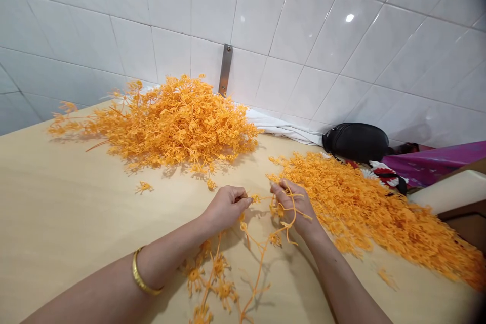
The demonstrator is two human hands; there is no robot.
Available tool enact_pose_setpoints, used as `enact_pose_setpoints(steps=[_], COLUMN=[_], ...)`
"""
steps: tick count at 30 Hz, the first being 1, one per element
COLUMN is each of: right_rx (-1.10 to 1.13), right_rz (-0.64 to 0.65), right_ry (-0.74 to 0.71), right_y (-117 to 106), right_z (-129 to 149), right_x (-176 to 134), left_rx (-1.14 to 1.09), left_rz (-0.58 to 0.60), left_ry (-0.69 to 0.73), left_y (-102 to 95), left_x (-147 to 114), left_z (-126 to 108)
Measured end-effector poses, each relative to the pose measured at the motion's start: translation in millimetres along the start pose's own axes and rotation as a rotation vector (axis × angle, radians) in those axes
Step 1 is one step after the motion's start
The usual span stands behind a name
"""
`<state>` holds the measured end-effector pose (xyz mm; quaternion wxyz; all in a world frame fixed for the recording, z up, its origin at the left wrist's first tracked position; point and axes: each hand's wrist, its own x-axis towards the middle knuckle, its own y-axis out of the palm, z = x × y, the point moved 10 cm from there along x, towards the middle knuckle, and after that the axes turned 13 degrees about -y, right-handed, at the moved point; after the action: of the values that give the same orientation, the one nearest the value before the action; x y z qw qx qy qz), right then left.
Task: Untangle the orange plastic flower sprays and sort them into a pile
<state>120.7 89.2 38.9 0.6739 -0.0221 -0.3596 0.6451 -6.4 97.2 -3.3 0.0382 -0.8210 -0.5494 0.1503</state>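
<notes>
Left hand [228,206]: thumb and fingertip pinched on an orange flower tip [255,198], which sits at my 3 o'clock. Right hand [298,210]: fingers curled round loose orange stems [294,211]. To do this well, I judge: pinch right by the joint, steady the stem opposite, pull gently along its line so thin branches don't snap or tangle. Branched sprig [261,249] trails over the tabletop [76,202] from my left hand's 4 to 6 o'clock; its join to the pinched tip, can't tell. Tangled heap [182,126] at left hand's 11; flatter pile [360,207] beside right hand, 3 o'clock.
</notes>
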Motion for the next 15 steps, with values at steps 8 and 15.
enact_pose_setpoints(steps=[8, 15], right_rx=[0.086, -0.031], right_rz=[-0.879, -0.444], right_ry=[0.152, 0.177], right_y=[-115.1, -80.4], right_z=[-40.7, -44.9], right_x=[-27.2, -9.9], left_rx=[-0.060, -0.146], left_rz=[-0.022, -0.114], left_ry=[-0.002, -0.024], left_y=[-5.5, -15.9], left_x=[-3.2, -1.3], left_z=[-1.3, 4.6])
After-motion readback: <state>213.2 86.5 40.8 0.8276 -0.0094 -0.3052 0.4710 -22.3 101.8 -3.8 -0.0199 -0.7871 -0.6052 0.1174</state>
